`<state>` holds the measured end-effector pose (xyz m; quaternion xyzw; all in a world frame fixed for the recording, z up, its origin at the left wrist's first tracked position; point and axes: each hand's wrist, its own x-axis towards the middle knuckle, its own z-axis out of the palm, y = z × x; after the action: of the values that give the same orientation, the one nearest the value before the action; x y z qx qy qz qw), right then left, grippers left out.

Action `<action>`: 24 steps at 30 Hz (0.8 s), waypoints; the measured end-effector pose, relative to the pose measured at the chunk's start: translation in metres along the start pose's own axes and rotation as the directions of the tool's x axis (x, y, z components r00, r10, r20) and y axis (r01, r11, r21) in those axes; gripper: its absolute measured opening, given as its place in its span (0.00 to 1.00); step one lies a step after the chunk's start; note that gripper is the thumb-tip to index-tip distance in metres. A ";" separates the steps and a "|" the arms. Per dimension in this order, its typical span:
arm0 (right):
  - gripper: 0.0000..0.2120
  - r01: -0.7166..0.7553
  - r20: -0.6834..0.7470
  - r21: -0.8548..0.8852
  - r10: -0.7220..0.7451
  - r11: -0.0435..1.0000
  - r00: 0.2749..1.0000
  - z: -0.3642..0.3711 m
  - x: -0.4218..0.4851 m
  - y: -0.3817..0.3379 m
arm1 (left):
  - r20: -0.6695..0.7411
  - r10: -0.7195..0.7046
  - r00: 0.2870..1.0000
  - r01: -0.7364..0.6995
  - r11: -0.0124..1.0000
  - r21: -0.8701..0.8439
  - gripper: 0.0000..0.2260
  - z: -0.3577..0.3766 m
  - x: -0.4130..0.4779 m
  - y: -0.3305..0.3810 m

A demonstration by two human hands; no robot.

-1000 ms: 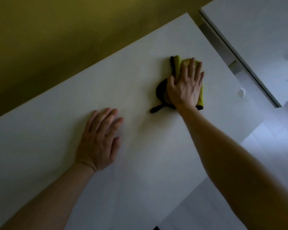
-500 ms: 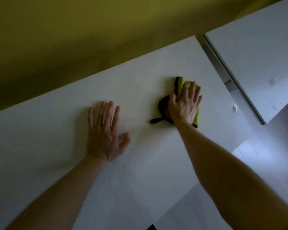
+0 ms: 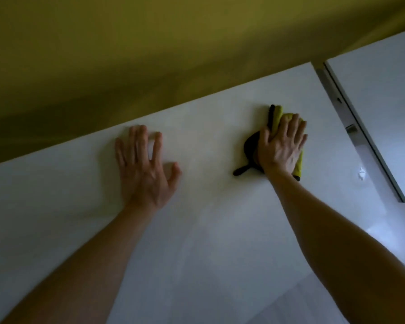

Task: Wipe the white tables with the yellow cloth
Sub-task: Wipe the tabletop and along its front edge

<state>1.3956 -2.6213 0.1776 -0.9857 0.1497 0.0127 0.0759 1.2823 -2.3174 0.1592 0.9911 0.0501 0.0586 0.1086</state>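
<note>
The right hand [image 3: 281,146] pressed flat on the yellow cloth [image 3: 277,115] (black-edged); the left hand [image 3: 145,169] lay open, holding nothing, on the white table [image 3: 208,230].

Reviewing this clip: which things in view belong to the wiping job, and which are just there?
Part of the job:
yellow cloth under the right hand
near white table
second white table
left hand, flat on the near table

Just there:
yellow wall
small white scrap
</note>
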 end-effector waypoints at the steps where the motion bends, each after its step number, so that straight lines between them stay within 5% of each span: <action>1: 0.39 0.117 0.013 -0.003 -0.117 0.993 0.993 0.003 -0.017 -0.015 | -0.016 0.006 1.000 -0.006 1.000 -0.001 0.35 0.000 0.000 -0.001; 2: 0.37 0.325 0.034 -0.008 -0.325 0.946 0.945 0.007 -0.037 -0.026 | -0.033 0.014 0.999 -0.014 1.000 0.010 0.35 0.000 -0.001 -0.001; 3: 0.36 0.572 0.098 0.009 -0.570 0.820 0.816 0.010 -0.057 -0.031 | -0.043 0.021 0.999 -0.020 1.000 0.021 0.34 0.001 -0.001 -0.001; 4: 0.35 0.784 0.180 0.049 -0.778 0.619 0.602 0.009 -0.067 -0.030 | -0.045 0.023 0.999 -0.022 0.999 0.030 0.34 0.000 -0.002 0.000; 5: 0.35 0.921 0.223 0.088 -0.908 0.380 0.353 0.004 -0.055 -0.026 | -0.049 0.018 0.999 -0.016 0.999 0.040 0.34 0.000 -0.002 0.000; 6: 0.35 0.973 0.233 0.099 -0.955 0.210 0.182 -0.001 -0.029 -0.021 | -0.052 0.016 0.999 -0.014 0.999 0.046 0.34 0.000 -0.002 0.000; 7: 0.35 0.980 0.240 0.090 -0.959 0.178 0.152 -0.003 0.001 -0.015 | -0.048 0.019 0.999 -0.017 0.999 0.048 0.34 0.000 0.000 0.001; 8: 0.36 0.955 0.219 0.067 -0.938 0.288 0.267 -0.003 0.031 -0.010 | -0.041 0.016 0.999 -0.014 0.999 0.052 0.34 0.000 0.001 0.001; 10: 0.37 0.692 0.114 0.022 -0.689 0.722 0.715 -0.008 0.072 -0.005 | -0.046 0.006 0.999 -0.003 0.998 0.057 0.35 0.001 0.002 0.001; 11: 0.37 0.482 0.070 0.010 -0.482 0.876 0.874 -0.006 0.077 -0.009 | -0.047 0.002 0.999 0.001 0.998 0.064 0.35 0.002 0.002 0.001; 12: 0.37 0.320 0.027 0.010 -0.320 0.947 0.947 0.001 0.072 -0.023 | -0.045 -0.003 0.999 0.007 0.997 0.071 0.35 0.003 0.001 0.000; 13: 0.37 0.239 -0.002 -0.001 -0.239 0.971 0.971 0.008 0.058 -0.042 | -0.040 -0.006 0.999 0.010 0.997 0.076 0.35 0.004 0.001 -0.002; 15: 0.35 0.358 0.014 0.017 -0.358 0.934 0.933 0.014 0.016 -0.086 | -0.042 -0.001 0.999 0.004 0.997 0.079 0.35 0.002 0.002 -0.004; 18: 0.31 0.745 0.119 0.053 -0.745 0.665 0.657 0.020 -0.024 -0.116 | -0.027 0.002 1.000 0.001 0.994 0.106 0.35 0.000 0.002 -0.003; 21: 0.32 0.878 0.147 0.059 -0.874 0.474 0.463 0.016 0.009 -0.081 | -0.017 -0.009 1.000 0.011 0.994 0.112 0.36 0.000 0.002 -0.002; 22: 0.34 0.870 0.171 0.027 -0.860 0.492 0.481 0.014 0.027 -0.058 | -0.020 -0.010 1.000 0.012 0.994 0.111 0.36 0.000 0.001 -0.001; 24: 0.37 0.747 0.178 -0.053 -0.730 0.663 0.660 0.002 0.065 -0.012 | -0.040 -0.005 0.999 0.009 0.995 0.099 0.35 0.000 0.002 -0.001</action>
<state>1.4614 -2.6289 0.1747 -0.9606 -0.2702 0.0594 0.0251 1.2836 -2.3158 0.1593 0.9937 0.0587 0.0751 0.0587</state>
